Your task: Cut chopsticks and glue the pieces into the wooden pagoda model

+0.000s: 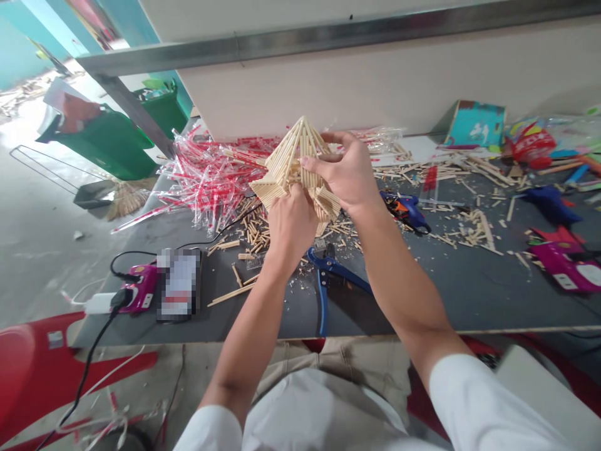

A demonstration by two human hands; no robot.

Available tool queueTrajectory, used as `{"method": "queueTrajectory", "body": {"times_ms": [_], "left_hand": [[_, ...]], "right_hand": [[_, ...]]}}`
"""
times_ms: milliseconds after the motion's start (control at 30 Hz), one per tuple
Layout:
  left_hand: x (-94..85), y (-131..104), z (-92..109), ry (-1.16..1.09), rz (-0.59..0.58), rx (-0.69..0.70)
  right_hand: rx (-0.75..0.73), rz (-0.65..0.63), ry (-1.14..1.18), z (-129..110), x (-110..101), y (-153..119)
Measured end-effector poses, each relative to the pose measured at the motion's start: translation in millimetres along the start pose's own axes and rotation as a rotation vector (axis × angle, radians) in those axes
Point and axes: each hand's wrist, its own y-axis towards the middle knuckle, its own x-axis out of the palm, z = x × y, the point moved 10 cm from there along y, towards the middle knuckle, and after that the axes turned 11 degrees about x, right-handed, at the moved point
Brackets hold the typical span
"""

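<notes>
A small model house (288, 150) made of thin wooden sticks, with a pointed roof and flared lower eaves, is held up above the table. My left hand (292, 219) grips it from below at the front, fingers curled and partly hidden by the model. On the other side, my right hand (350, 166) holds its right part, thumb on the front and fingers behind. Under my hands lies a blue-handled cutter (328, 266) among cut stick pieces (256, 228). A blue glue gun (407, 210) rests to the right of my right wrist.
Red-and-clear plastic wrappers (206, 181) pile up at the back left. A phone (179, 285) and a magenta power strip (143, 288) with cables lie front left. At right are another blue glue gun (551, 203) and a second magenta power strip (566, 260). A metal rail (300, 39) crosses behind.
</notes>
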Motion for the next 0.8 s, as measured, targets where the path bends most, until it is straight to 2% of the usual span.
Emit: {"method": "queueTrajectory", "body": {"times_ms": [600,800], "left_hand": [[7.6,-0.3,2.0,0.036,-0.054,-0.011],[4.8,0.0,0.5,0.005,-0.003,-0.045]], "right_hand": [[0.02,0.002,0.026,2.9,-0.5,0.9],[0.0,0.002,0.033,-0.3,-2.7,-0.6]]}}
